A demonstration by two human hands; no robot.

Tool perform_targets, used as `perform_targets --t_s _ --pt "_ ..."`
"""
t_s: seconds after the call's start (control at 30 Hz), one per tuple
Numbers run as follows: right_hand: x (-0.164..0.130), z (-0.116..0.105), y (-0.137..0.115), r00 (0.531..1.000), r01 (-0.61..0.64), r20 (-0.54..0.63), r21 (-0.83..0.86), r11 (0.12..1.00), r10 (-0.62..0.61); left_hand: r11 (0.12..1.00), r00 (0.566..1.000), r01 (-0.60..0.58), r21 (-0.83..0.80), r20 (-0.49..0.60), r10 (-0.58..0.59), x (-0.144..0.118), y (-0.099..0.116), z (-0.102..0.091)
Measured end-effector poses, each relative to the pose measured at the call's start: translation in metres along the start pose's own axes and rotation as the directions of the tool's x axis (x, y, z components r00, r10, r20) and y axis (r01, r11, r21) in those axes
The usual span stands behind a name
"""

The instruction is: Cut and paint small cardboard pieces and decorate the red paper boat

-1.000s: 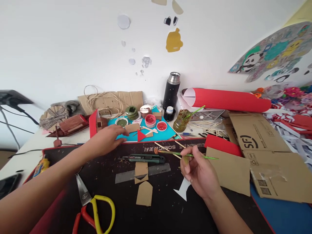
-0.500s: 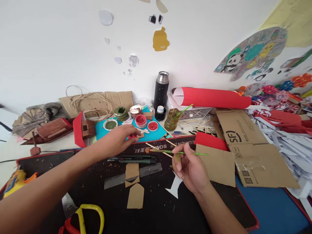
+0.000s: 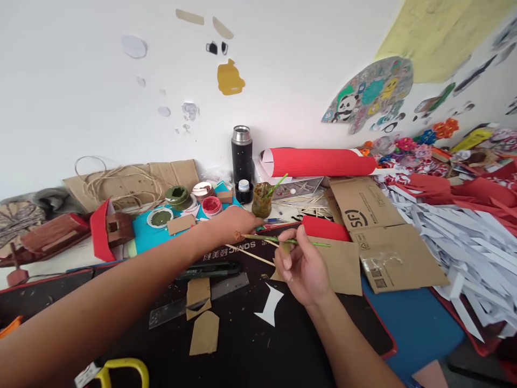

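While the right hand pinches it above the black mat, the thin green paintbrush lies nearly level, brown-smeared tip pointing left. Left hand reaches past it; can't tell its grip.

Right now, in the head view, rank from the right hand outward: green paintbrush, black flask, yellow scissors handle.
1. Green paintbrush: held in the right hand.
2. Black flask: behind, by the wall.
3. Yellow scissors handle: far left, bottom edge.
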State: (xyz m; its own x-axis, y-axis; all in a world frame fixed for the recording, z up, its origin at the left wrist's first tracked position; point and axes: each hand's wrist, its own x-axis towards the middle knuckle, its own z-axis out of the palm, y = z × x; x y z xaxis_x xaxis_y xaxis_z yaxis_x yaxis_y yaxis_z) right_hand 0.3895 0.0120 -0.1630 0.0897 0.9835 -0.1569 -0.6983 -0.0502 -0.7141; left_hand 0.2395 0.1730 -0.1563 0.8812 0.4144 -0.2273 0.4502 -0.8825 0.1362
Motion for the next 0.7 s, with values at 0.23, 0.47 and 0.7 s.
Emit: perform_targets --t_s 0.23,0.47,0.7 --pt "-0.0019 0.0026 0.0034 1.000 0.001 0.011 0.008 1.000 -0.001 0.998 0.998 -0.042 0.053 -0.054 0.045 -0.0088 -0.0012 0.0030" --pt "-0.0020 0.0042 0.0064 1.000 0.011 0.027 -0.004 1.000 -0.010 1.000 0.999 0.005 -0.031 0.042 -0.003 -0.0045 -0.0053 -0.0023" --pt "-0.0031 0.0073 0.0102 0.999 0.006 0.041 -0.025 1.000 -0.005 0.999 0.997 0.032 -0.021 0.074 -0.030 -0.0020 -0.0020 -0.0046"
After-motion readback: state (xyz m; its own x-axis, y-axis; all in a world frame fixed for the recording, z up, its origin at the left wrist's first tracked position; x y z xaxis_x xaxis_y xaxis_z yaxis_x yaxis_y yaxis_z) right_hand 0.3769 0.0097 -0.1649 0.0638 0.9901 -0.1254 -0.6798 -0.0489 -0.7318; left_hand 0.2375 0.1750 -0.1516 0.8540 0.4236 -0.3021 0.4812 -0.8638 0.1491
